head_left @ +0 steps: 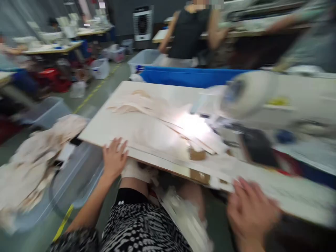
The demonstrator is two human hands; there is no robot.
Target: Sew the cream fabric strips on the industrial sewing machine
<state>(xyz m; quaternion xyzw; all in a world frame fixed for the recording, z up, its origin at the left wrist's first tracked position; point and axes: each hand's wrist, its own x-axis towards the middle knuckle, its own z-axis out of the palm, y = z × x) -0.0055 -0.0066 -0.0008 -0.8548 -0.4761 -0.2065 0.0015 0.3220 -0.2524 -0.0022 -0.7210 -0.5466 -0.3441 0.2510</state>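
My left hand rests on the front left edge of the white sewing table, its fingers spread and nothing in them. Farther right, my right hand is at the table's front edge, blurred, with its fingers stretched out and no object visible in it. Pale cream fabric pieces lie loosely across the tabletop between and beyond the hands. A bright lamp spot whitens some of the cloth. The white sewing machine stands at the right, smeared by motion. A dark phone-like slab lies in front of it.
A clear plastic bin heaped with cream cloth stands at my left. More cream fabric hangs by my lap. Behind the table runs a blue cloth trough; a person in a black top is beyond it.
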